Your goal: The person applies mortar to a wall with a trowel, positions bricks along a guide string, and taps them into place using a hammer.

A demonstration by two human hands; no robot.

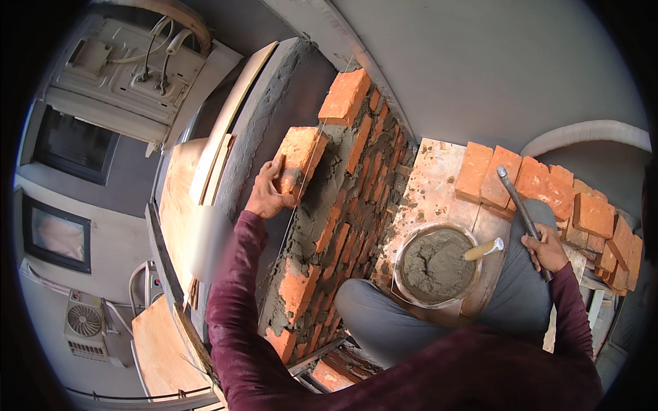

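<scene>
My left hand [269, 188] grips an orange brick [301, 156] on top of the brick wall [332, 236], beside a thin taut string. Another brick [345, 92] sits farther along the wall. Wet grey mortar [310, 209] covers part of the top and the wall's face shows rough joints. My right hand [543, 248] is closed around a long metal tool [515, 197], held over my bent leg. Between my legs and the wall stands a round bucket [399, 270] of grey mortar [439, 264], with a wooden handle [480, 250] sticking out of it.
Several loose bricks [504, 181] are stacked at the right on a mortar-spattered board [425, 178]. Left of the wall are a grey ledge [274, 89], plywood sheets [179, 192] and air-conditioner units [86, 325]. A grey wall [480, 68] rises behind, with a white hose [586, 130].
</scene>
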